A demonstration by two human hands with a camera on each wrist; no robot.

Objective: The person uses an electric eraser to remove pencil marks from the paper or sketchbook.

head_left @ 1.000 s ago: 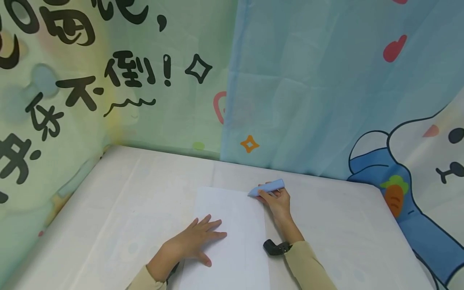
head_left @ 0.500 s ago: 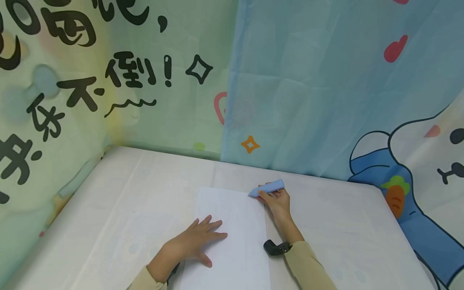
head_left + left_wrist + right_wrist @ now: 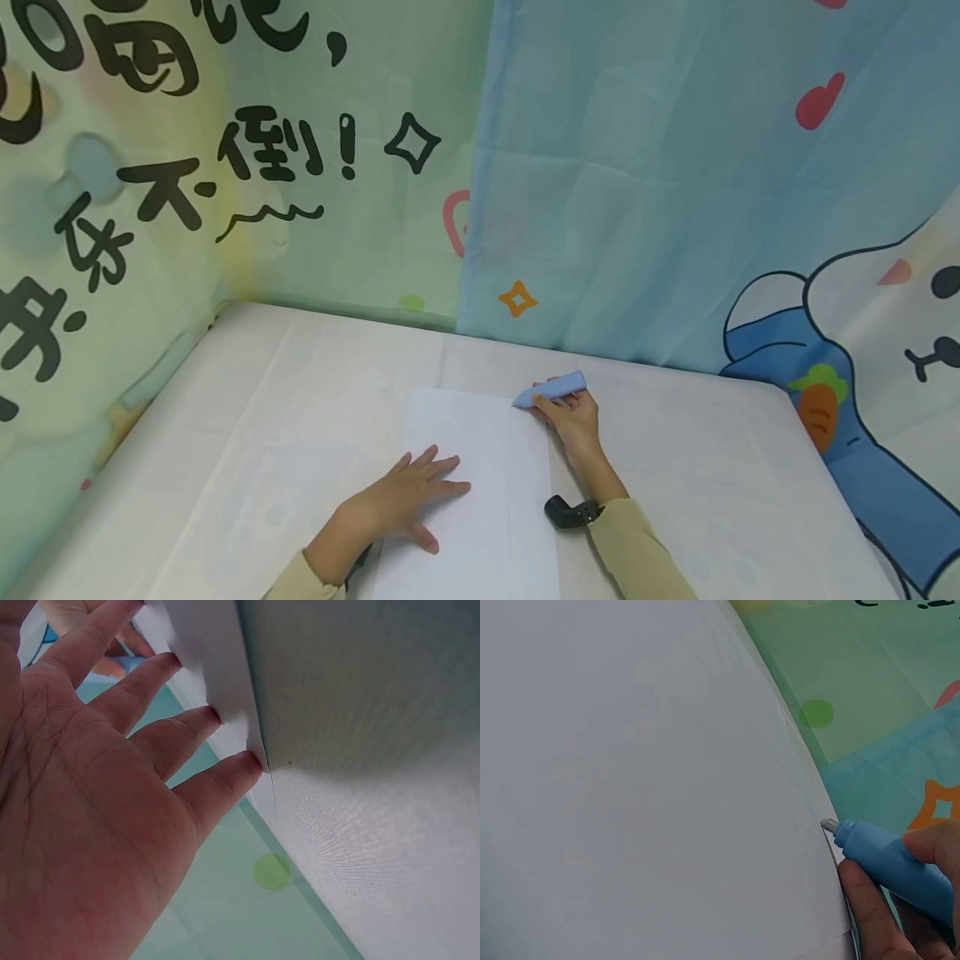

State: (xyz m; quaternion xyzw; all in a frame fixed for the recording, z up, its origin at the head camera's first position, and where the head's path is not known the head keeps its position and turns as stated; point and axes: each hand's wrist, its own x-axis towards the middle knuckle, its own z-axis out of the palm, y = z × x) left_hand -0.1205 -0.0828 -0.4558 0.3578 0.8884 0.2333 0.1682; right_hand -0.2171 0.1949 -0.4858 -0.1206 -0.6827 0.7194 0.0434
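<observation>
A white sheet of paper point(image 3: 480, 467) lies on the white table point(image 3: 285, 400). My left hand point(image 3: 401, 500) lies flat on the sheet's left side, fingers spread and straight; in the left wrist view my left hand point(image 3: 112, 780) has its fingertips point(image 3: 247, 765) on the paper point(image 3: 202, 652). My right hand point(image 3: 573, 421) grips a light blue pen point(image 3: 551, 388) at the sheet's far right corner. In the right wrist view the pen point(image 3: 892, 862) has its pale tip at the paper point(image 3: 645, 787) edge.
Cartoon-printed cloth point(image 3: 615, 167) hangs behind and to the left of the table, with black characters and a rabbit point(image 3: 862, 333) at the right. A black wrist strap point(image 3: 568, 512) sits at my right sleeve point(image 3: 637, 550).
</observation>
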